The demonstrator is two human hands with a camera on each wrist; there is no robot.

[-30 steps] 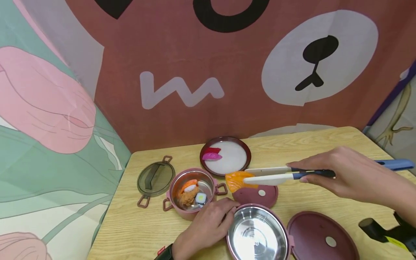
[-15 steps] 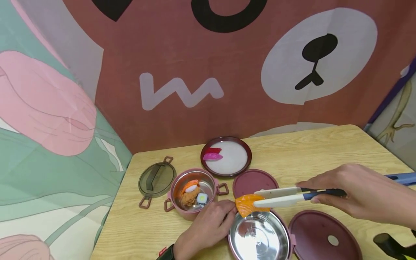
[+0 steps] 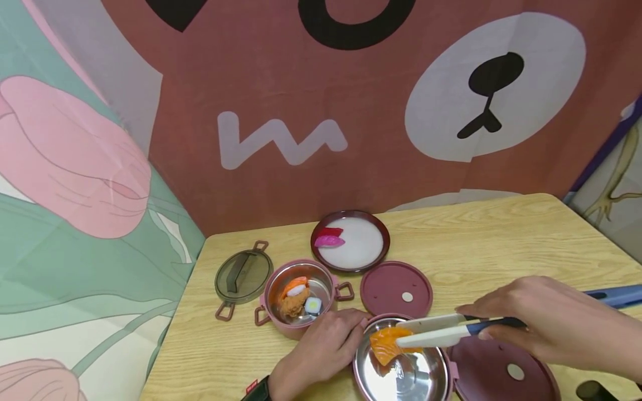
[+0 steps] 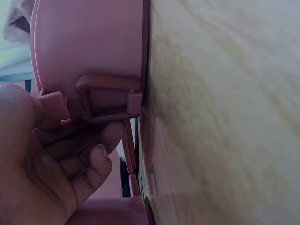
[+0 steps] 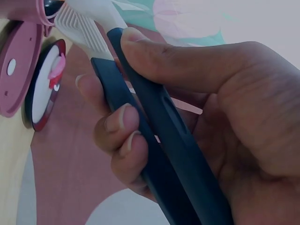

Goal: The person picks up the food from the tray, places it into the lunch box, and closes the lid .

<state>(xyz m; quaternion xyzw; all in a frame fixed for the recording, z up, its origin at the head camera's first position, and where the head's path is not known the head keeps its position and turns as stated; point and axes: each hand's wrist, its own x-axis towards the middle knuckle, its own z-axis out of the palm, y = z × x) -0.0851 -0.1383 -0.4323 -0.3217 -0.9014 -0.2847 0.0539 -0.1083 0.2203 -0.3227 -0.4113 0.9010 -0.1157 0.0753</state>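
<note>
My right hand (image 3: 541, 328) grips blue-handled tongs (image 3: 466, 332) with white tips; in the right wrist view its fingers and thumb (image 5: 145, 51) wrap the two handles. Between the tips is an orange, white-striped toy salmon slice (image 3: 388, 345), over the inside of a pink, steel-lined pot (image 3: 416, 384). My left hand (image 3: 326, 348) holds this pot at its left rim. In the left wrist view its fingers curl beside a small tab (image 4: 55, 105) and the loop handle (image 4: 110, 84).
A second pink pot (image 3: 323, 289) holds several toy foods. Left of it lies a clear lid (image 3: 253, 278). Behind, a dark-rimmed plate (image 3: 363, 245) carries red and pink toy pieces. Two maroon lids (image 3: 386, 284) lie right of the pots. A printed cloth (image 3: 281, 195) backs the table.
The tongs and salmon slice have moved down and towards me, from above the small maroon lid to over the front pot. My left hand has stayed at the rim.
</note>
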